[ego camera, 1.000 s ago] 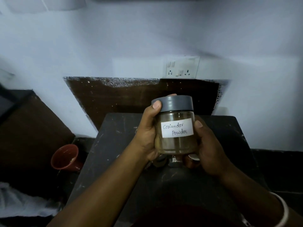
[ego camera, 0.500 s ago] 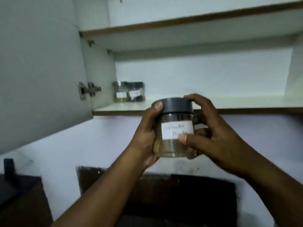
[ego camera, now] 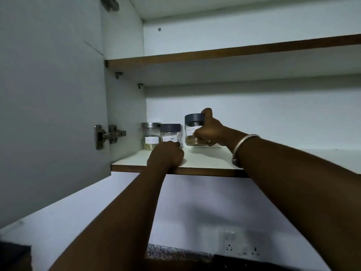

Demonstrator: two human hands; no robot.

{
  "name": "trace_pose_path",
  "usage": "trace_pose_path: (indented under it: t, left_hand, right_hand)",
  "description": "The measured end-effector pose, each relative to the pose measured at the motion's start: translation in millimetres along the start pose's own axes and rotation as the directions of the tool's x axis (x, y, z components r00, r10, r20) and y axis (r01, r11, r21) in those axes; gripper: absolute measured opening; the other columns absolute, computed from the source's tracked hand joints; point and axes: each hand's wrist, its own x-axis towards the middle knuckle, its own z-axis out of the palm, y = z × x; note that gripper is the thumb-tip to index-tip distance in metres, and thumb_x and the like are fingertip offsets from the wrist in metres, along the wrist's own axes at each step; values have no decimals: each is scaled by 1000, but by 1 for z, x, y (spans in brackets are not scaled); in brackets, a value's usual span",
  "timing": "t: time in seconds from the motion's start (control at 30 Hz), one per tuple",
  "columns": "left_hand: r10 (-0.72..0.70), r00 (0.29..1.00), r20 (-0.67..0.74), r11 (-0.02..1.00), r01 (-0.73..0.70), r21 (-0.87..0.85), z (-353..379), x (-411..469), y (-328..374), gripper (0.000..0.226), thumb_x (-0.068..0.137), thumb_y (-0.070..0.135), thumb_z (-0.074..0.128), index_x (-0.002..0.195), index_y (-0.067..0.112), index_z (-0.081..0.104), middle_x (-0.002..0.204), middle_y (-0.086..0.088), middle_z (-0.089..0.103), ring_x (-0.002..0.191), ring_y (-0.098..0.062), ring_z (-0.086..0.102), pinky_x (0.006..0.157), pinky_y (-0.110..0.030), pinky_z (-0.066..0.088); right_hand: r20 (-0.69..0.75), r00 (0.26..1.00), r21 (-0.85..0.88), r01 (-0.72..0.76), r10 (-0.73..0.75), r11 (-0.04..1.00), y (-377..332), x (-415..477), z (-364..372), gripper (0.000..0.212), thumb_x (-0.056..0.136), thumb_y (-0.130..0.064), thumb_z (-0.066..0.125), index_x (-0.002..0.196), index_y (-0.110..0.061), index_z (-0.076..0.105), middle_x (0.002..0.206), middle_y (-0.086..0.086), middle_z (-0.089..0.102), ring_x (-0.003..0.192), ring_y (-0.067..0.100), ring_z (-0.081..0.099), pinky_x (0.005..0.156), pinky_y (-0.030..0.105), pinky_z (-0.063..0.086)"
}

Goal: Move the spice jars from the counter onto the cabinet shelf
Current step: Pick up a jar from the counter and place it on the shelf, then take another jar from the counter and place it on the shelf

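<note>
Where the held jar [ego camera: 190, 132] is: above the left part of the lower shelf [ego camera: 205, 163], upright, its base at the shelf surface; I cannot tell whether it rests there.
Held jar: clear glass, grey lid, white label, brownish powder in the bottom.
Right hand [ego camera: 210, 132]: wrapped round the jar's right side, 1 finger up against the lid, thumb across the glass.
Left hand [ego camera: 166, 156]: resting on the shelf near its front edge, fingers curled under in a fist, nothing seen in it.
Grey-lidded jar [ego camera: 171, 133]: just behind the left hand; contact unclear.
Steel-lidded jar [ego camera: 150, 136]: left of it, by the cabinet's side wall, the 2 touching or nearly so.
Bangle [ego camera: 244, 142]: on the right wrist.
Cabinet door [ego camera: 48, 94]: swung open at left, its hinge [ego camera: 109, 135] showing.
Upper shelf [ego camera: 214, 53]: above.
</note>
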Motion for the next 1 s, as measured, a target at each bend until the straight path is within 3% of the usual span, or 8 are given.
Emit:
trace_pose_path:
  t: [0.17,0.27,0.43,0.57,0.63,0.7,0.8,1.0]
  left_hand:
    - [2,999,-34,1000,-1,30,5,5,-3,21,98,27,48,83,15,55,104,-13,72,101,-34,70,71,-34,45]
    - [16,998,-53,999,-15,32,7,5,-2,20,98,27,47,84,15,55,91,-9,65,99,-35,70,71,-34,45]
    - [11,998,-56,1000,-10,28,7,4,-1,23,98,29,45,88,13,58,81,-5,55,96,-35,69,72,-35,46]
    - [38,995,-88,999,-38,4,4,0,-1,23,98,27,45,88,13,60,88,-9,62,96,-36,69,72,-35,46]
    - [57,991,-119,998,-61,-27,1,-3,-1,22,96,25,48,81,14,59,87,-9,63,93,-35,67,71,-34,45]
    - [89,981,-170,994,-99,-53,2,-6,-4,25,92,20,52,67,16,54,82,-8,61,88,-31,62,70,-32,41]
    - [83,956,-281,980,-130,-150,-1,-16,-5,24,87,14,53,64,15,62,76,-7,66,86,-30,66,69,-30,41]
    - [135,901,-413,960,-223,-172,-6,-57,-4,26,89,12,52,87,2,76,91,-23,76,89,-37,71,74,-37,52]
  right_hand:
    - [39,998,-104,-43,47,994,24,45,39,69,85,-9,70,136,-17,24,98,5,51,82,19,57,57,30,48]
    - [50,996,-137,-69,77,988,36,58,43,68,88,-14,68,138,-15,22,122,16,53,106,32,60,84,46,58]
    - [87,992,-133,-83,95,988,38,57,42,82,94,-7,67,155,-21,13,135,21,50,118,40,61,94,56,57]
    - [107,976,-26,-186,188,982,37,44,41,109,101,-15,63,157,-34,-29,124,11,54,83,22,61,62,29,55]
    - [148,961,-97,-221,234,970,33,39,34,122,96,-19,72,154,-23,-36,151,18,44,116,32,62,87,33,53]
    - [198,945,-191,-223,260,956,29,29,23,124,90,-20,79,159,-12,-24,163,18,31,139,37,47,112,42,47]
    - [273,913,-181,-260,303,948,20,6,10,90,87,-17,82,156,-5,24,153,14,42,129,29,54,111,42,50]
    - [388,911,-319,-9,140,948,-16,-90,21,51,94,-43,71,131,-10,58,121,9,60,92,23,61,70,30,49]
